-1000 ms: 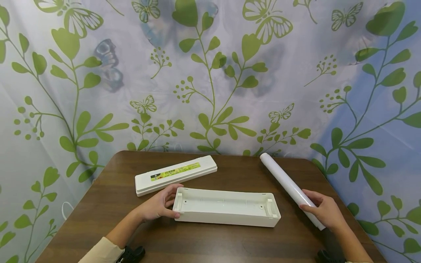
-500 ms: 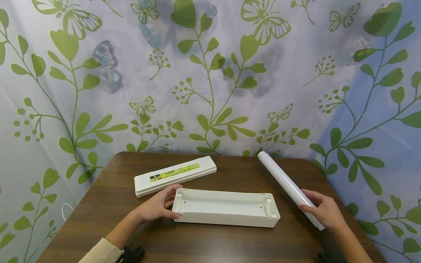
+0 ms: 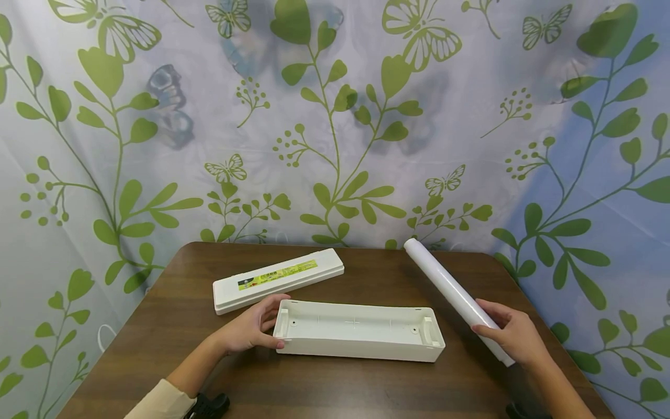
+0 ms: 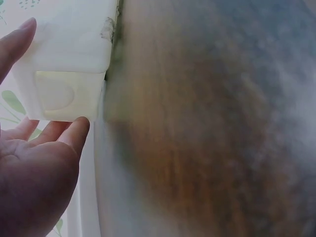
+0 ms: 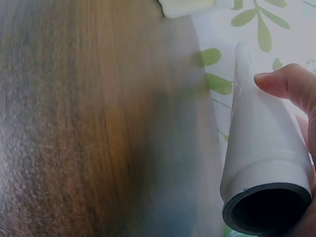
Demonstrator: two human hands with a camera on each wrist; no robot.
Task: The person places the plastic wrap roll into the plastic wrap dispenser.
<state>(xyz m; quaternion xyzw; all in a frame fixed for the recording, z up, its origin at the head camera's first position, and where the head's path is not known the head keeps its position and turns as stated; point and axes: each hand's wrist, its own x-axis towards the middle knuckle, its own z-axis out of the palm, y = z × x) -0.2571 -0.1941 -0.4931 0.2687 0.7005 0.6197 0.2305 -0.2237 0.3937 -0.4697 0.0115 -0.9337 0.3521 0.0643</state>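
One white roll [image 3: 447, 286], my right hand [image 3: 514, 336] wrapped round its near end, the rest reaching toward eleven o'clock! My left hand [image 3: 255, 327], spread wide, grips one open box [image 3: 361, 349] at its nine-o'clock end; one lid [image 3: 280, 280] at ten.

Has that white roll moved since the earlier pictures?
Yes, slightly: in the head view, the far end of the white roll has shifted left against the back edge of the brown table and now reaches a little higher past it.
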